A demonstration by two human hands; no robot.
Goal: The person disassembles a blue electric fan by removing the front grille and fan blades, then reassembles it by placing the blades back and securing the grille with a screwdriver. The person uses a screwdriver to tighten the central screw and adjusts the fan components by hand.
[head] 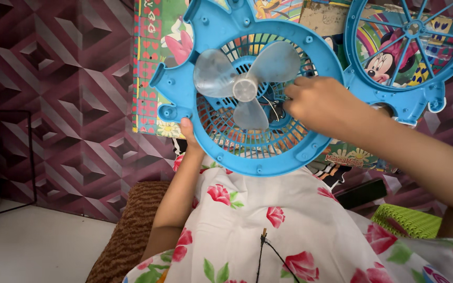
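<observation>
The left hand (189,137) grips the lower-left rim of the blue fan housing (310,68), held up over a flowered lap, while the right hand (313,100) has its fingers pinched together at the grille just right of the clear three-blade propeller (245,84) (what they pinch is hidden). This looks like work at the hub, and it calls for a steady housing. Right of the housing lies the blue front guard (446,63); behind both, a bright cartoon-printed mat (153,68).

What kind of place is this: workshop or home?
Likely a home, worked on at floor level: a purple geometric-patterned floor covering, a cartoon play mat and a brown woven cushion. The left hand holds a blue fan housing; the right hand reaches its centre.
</observation>
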